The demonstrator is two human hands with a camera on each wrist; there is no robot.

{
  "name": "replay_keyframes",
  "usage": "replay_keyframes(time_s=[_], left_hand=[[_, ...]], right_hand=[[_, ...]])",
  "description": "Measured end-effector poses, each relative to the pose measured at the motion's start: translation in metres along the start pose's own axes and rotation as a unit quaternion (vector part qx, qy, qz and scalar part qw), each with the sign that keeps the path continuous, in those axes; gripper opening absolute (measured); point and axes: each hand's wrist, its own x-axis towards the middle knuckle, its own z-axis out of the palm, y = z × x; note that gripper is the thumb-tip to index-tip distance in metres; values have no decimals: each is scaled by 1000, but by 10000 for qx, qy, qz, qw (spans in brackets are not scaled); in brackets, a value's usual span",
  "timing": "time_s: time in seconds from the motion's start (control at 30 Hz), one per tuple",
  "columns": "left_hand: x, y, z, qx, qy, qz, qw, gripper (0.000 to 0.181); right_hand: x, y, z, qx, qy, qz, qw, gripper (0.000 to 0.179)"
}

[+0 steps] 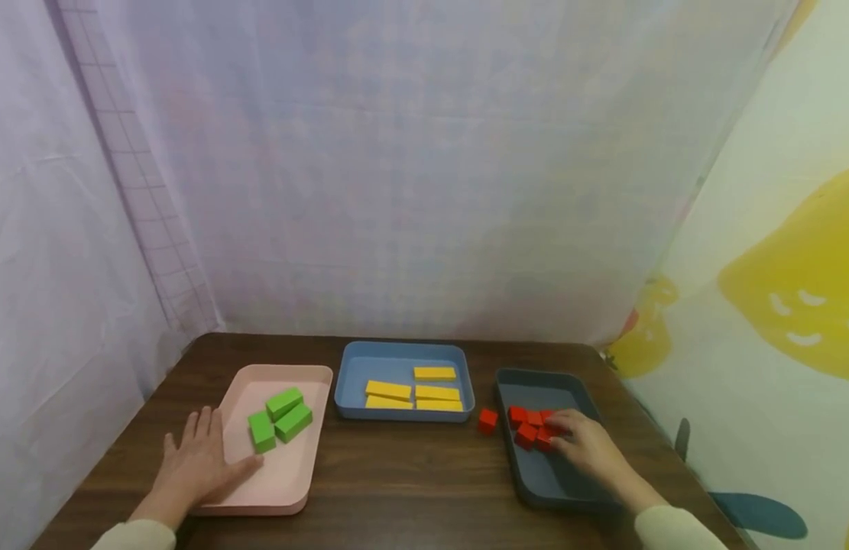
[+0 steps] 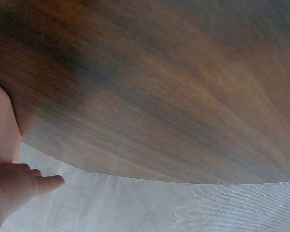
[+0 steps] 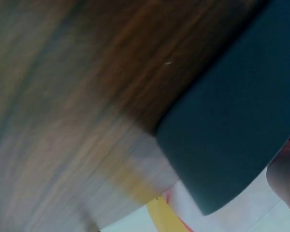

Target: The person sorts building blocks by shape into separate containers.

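Note:
At the left, my left hand (image 1: 199, 458) lies with fingers spread over the left rim of a pink tray (image 1: 286, 481). Three green blocks (image 1: 293, 422) sit in that tray. My right hand (image 1: 589, 448) reaches into a dark grey tray (image 1: 555, 477), its thumb and fingers pinching a red cube (image 1: 545, 435) among several others. A single red cube (image 1: 487, 422) rests on the table just left of the dark tray. In the right wrist view, the outer wall of the dark tray (image 3: 232, 116) covers most of the right hand.
A blue tray (image 1: 403, 350) with several yellow blocks (image 1: 388, 390) stands at the back between the other two. The brown wooden table (image 1: 396, 473) meets white cloth (image 1: 396, 191) behind and a patterned cloth (image 1: 754, 412) at the right.

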Motion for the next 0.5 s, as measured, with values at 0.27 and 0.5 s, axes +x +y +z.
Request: replay_keyframes(time_s=[0.27, 0.5], left_hand=[[1, -1, -1, -37, -28, -41, 10000, 131], [0, -2, 1, -35, -130, -66, 9999, 131]], right_hand=[[13, -19, 2, 205, 155, -4, 9997, 29], [30, -46, 13, 289, 13, -81, 9996, 31]])
